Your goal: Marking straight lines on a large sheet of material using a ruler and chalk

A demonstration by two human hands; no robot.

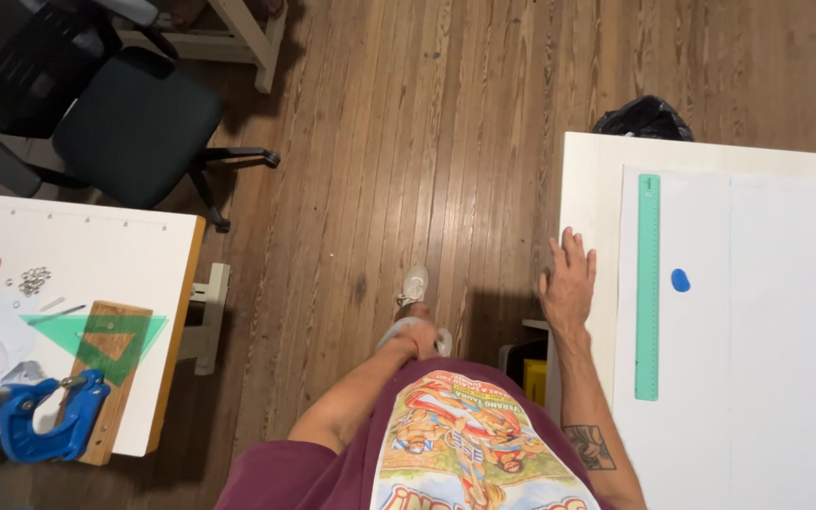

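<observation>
Head view: right hand lies flat, fingers spread, holding nothing, on the table edge, as if bracing. Just right of it, a green ruler sits along the white sheet. Left hand hangs empty, loosely curled, by the thigh.

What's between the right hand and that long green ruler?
Head view: only bare tabletop and the white sheet's left edge separate the right hand from the green ruler.

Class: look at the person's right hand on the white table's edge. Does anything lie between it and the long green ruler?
Nothing visible does. The right hand rests flat at the white table edge; only bare tabletop and white sheet separate it from the green ruler.
</observation>
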